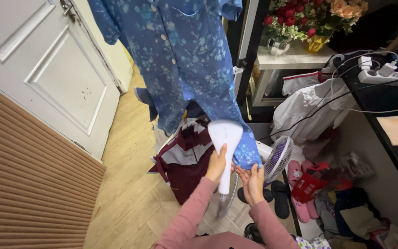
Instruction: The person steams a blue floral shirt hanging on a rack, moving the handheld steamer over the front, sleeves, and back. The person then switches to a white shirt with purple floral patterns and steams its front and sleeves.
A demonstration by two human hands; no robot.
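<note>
Two hands work at the hem of a hanging blue floral shirt [185, 60], which drapes from above the frame, in front of a white panelled door [47, 69] at the left. Below the shirt a maroon and grey garment [185, 161] lies heaped on the wooden floor [130, 184]. The left hand [217, 165] has its grip closed around the handle of a white garment steamer [225, 138], head pressed against the cloth. Just beside it, the right hand [253, 180] pinches the shirt's lower corner, pulling it taut. Further right stand a small fan [278, 159], pink slippers [295, 175], and a black counter [383, 99] carrying a power strip [383, 74].
</note>
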